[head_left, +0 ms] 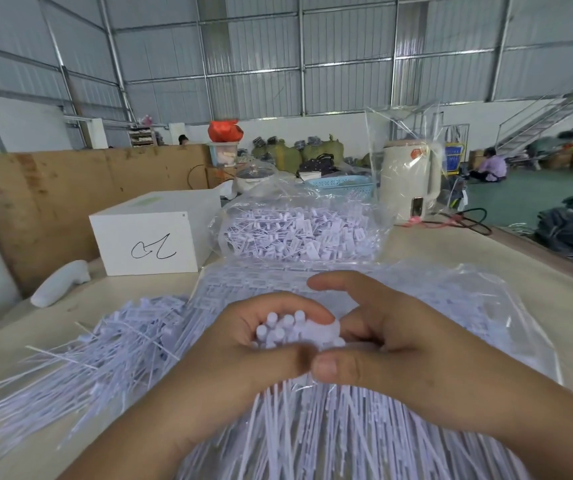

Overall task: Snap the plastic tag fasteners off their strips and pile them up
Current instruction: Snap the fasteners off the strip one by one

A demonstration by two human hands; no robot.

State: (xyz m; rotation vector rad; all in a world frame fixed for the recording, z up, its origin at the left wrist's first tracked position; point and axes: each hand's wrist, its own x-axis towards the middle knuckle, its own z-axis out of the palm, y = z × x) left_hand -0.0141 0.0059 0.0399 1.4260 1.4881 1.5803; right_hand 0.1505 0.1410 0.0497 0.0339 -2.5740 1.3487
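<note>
Both hands meet in the middle of the view over a bunch of white plastic tag fasteners (288, 332). My left hand (243, 351) curls round the bunch, whose round heads stick up above the fingers. My right hand (396, 341) pinches the same bunch from the right, thumb pressed against the left thumb, forefinger arched above. The fasteners' long thin tails (313, 431) fan down towards me under both wrists. A loose pile of fasteners (105, 358) lies on the table to the left.
A clear bag of fasteners (299, 233) sits behind the hands, with flat strips in plastic (451, 306) to the right. A white box (153, 233) stands at back left, a white bottle (60, 284) beside it, a cream kettle (408, 181) at back right. The table's edge (538, 244) runs right.
</note>
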